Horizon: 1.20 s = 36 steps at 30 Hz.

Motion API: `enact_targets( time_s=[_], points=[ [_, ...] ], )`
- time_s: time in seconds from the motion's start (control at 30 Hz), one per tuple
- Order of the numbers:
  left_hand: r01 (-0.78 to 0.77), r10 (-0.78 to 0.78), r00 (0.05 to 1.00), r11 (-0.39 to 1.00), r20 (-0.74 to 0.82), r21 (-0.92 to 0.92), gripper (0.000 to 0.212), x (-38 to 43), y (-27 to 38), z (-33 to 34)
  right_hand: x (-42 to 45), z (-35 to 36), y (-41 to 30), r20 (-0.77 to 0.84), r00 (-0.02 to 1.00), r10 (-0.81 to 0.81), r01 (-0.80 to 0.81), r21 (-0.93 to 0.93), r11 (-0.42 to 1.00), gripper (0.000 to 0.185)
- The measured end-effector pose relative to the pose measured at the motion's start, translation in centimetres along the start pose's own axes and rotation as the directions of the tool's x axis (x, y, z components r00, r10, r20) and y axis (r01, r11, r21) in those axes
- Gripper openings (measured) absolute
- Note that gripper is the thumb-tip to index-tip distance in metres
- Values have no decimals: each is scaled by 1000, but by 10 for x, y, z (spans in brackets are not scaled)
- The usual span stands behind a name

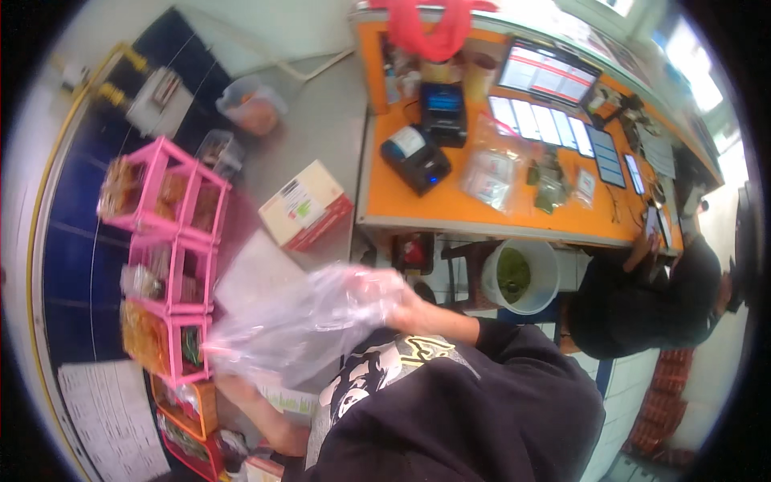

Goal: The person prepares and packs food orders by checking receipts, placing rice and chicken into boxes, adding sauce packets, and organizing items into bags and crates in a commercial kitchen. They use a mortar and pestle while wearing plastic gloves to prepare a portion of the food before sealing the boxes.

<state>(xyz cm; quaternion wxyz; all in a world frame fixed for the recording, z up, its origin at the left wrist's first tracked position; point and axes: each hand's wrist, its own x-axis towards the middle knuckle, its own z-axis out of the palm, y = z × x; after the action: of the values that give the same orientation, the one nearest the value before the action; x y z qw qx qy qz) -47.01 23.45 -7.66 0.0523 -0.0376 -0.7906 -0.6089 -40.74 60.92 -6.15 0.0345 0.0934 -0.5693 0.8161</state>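
Note:
A large clear plastic bag (289,325) is stretched between my two hands in front of my chest. My right hand (388,289) grips its upper right end, with the film bunched over the fingers. At the bag's lower left end is my left hand (223,364), shut on the film and partly covered by it. I cannot make out anything inside the bag. Beyond it, a cream and red cardboard box (304,205) with a printed label sits on the grey counter (319,108).
Pink stacked baskets (181,241) with packaged goods line the left wall. An orange desk (397,208) holds label printers (415,158), several phones and tablets (542,126) and a laptop (548,72). Below stands a white bucket (548,280). Another person (638,295) is at the right.

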Motion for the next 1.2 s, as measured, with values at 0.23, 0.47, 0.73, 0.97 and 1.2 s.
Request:
enact_targets(
  time_s=[0.23,0.47,0.73,0.97,1.2],
  points=[
    [-13,-4,989,993,146,114,11,-67,16,-52,68,10,17,356,852,383,-464,853,238,54],
    [56,106,973,748,-203,662,37,-67,-3,-38,148,-3,45,514,832,206,307,-738,601,100],
    [200,-215,976,868,-20,454,65,-54,-13,-18,296,-21,116,506,687,522,578,-815,30,121],
    [621,-621,782,783,-61,-13,68,-20,17,10,404,-64,129,388,872,299,425,-903,-67,118],
    [510,-511,859,857,5,74,68,4,13,15,375,-48,157,517,851,98,522,-852,-43,127]
  ],
)
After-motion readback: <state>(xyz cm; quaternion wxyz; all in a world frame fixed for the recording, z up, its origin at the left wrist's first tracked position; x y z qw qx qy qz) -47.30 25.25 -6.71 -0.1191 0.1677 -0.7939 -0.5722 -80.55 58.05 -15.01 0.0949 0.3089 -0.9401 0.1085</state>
